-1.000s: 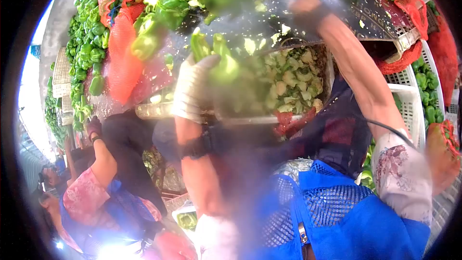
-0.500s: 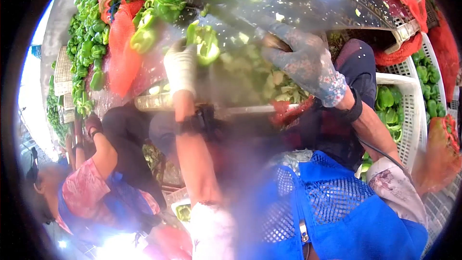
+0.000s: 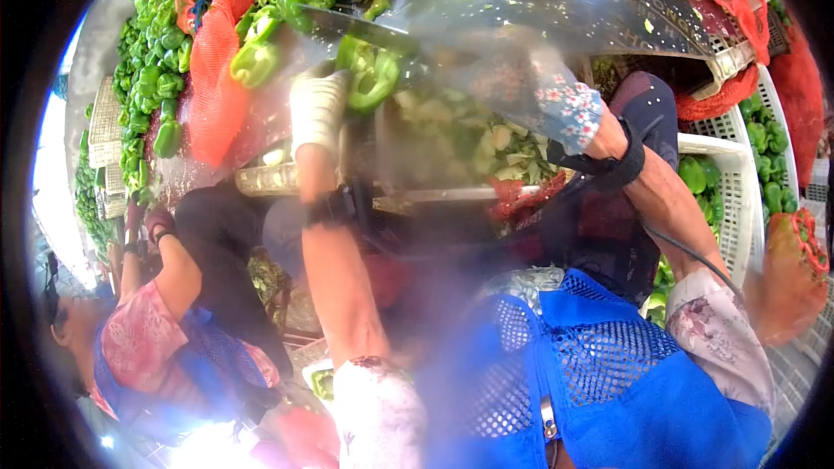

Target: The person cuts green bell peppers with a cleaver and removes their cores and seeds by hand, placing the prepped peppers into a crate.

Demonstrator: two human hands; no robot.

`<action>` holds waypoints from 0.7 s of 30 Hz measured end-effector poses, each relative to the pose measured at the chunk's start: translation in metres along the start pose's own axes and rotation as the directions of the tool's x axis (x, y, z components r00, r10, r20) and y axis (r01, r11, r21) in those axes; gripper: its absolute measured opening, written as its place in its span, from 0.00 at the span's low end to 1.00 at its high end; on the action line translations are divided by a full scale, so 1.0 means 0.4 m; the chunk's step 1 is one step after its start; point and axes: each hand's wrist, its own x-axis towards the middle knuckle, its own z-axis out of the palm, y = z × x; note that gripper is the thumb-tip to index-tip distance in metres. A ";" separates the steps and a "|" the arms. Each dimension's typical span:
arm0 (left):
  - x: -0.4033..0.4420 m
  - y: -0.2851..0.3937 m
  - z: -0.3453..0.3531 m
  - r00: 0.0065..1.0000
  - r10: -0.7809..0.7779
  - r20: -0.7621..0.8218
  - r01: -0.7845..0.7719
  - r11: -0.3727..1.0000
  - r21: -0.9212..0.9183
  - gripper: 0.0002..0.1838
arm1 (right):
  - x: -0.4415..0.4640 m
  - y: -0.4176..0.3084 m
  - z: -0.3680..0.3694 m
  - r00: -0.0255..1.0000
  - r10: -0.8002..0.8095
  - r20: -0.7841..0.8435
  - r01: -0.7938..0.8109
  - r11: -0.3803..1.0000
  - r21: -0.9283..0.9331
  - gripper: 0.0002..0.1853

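Observation:
My left hand (image 3: 317,108), in a pale glove, is closed on a halved green bell pepper (image 3: 375,78) whose hollow inside faces up. In a grey glove with a flowered cuff, my right hand (image 3: 521,78) grips a knife. The dark knife blade (image 3: 360,29) reaches left, just above the pepper half. Blur hides the knife's handle and my right fingertips. More cut peppers (image 3: 254,65) lie beyond my left hand. Below, between my hands, pale pepper scraps (image 3: 508,143) fill a container, partly smeared by a lens haze.
A red mesh sack (image 3: 221,87) lies to the left beside a long heap of whole peppers (image 3: 156,78). At the right stand white crates (image 3: 738,191) of peppers. Seeds dot the dark work surface (image 3: 643,13). A co-worker (image 3: 156,339) sits at the left.
My right hand has shifted slightly left and up, and the knife blade now lies flatter above the pepper. My left hand has moved slightly, still holding the pepper half.

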 end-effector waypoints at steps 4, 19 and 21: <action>-0.013 0.027 0.007 1.000 0.000 -0.019 0.004 0.985 0.175 0.18 | 0.031 -0.044 -0.009 0.993 -0.108 -0.057 0.102 0.990 -0.099 0.13; -0.094 -0.004 0.031 0.951 0.127 -0.283 -0.111 0.991 0.071 0.25 | 0.029 -0.035 0.018 0.948 0.298 0.112 -0.300 0.954 0.005 0.16; -0.135 0.013 0.056 0.957 0.012 -0.291 -0.118 0.930 -0.349 0.18 | 0.011 -0.043 0.005 0.870 0.481 0.106 -0.493 0.844 0.212 0.17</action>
